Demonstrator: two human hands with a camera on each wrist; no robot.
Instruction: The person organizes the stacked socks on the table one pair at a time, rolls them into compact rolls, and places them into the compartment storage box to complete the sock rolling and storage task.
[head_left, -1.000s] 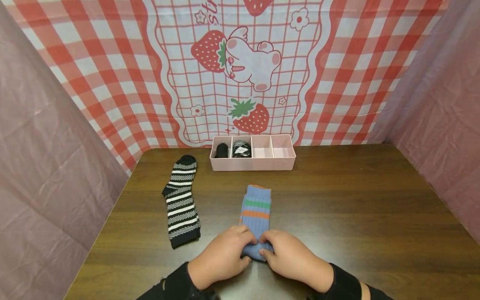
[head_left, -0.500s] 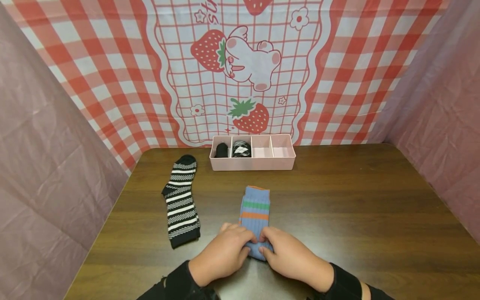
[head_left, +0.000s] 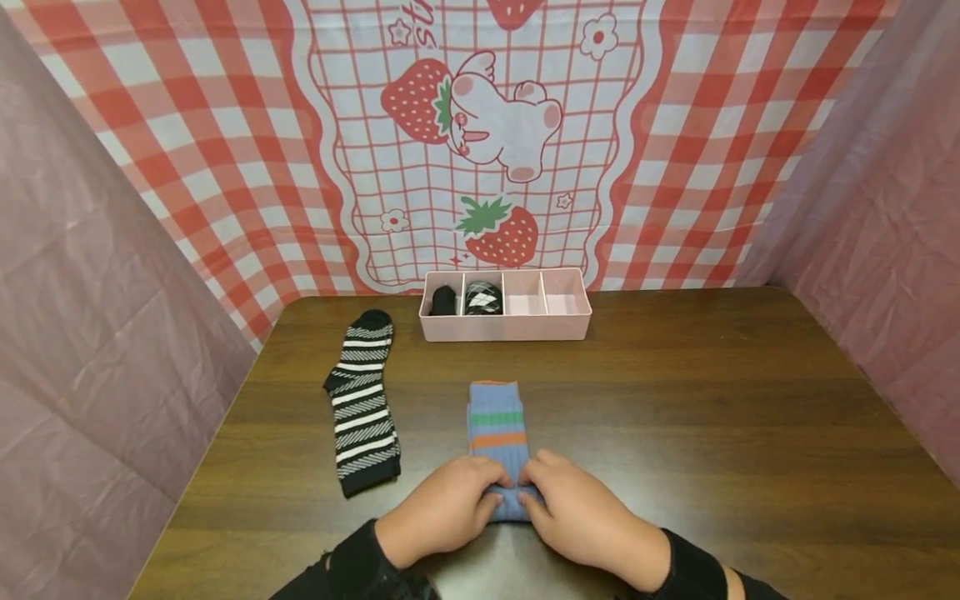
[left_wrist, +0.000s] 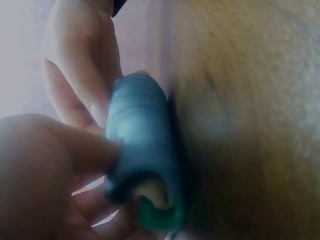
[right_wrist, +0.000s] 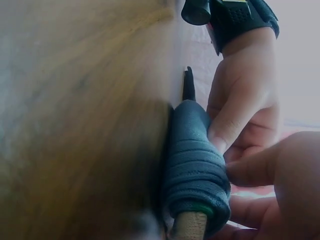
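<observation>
A blue pair of socks [head_left: 498, 425] with green and orange bands lies lengthwise on the table, its near end rolled up. My left hand [head_left: 446, 504] pinches the roll at its left side, thumb on the near side and fingers over the top. Opposite it, my right hand [head_left: 588, 517] pinches the right side the same way. Close up, the left wrist view shows the rolled socks [left_wrist: 142, 125] as a thick tube low over the wood, with an opening at its end. Ribbed layers of the rolled socks [right_wrist: 195, 160] show in the right wrist view.
Black-and-white striped socks [head_left: 363, 408] lie flat at the left. At the table's back edge stands a pink divided box [head_left: 504, 328]; its two left compartments hold a black sock bundle [head_left: 444, 301] and an argyle one [head_left: 483, 298]. A checked cloth [head_left: 247, 167] hangs behind.
The far end of the blue socks has swung left and come slightly nearer, so they lie straighter. Both hands keep their pinch at the rolled end, nearly in place.
</observation>
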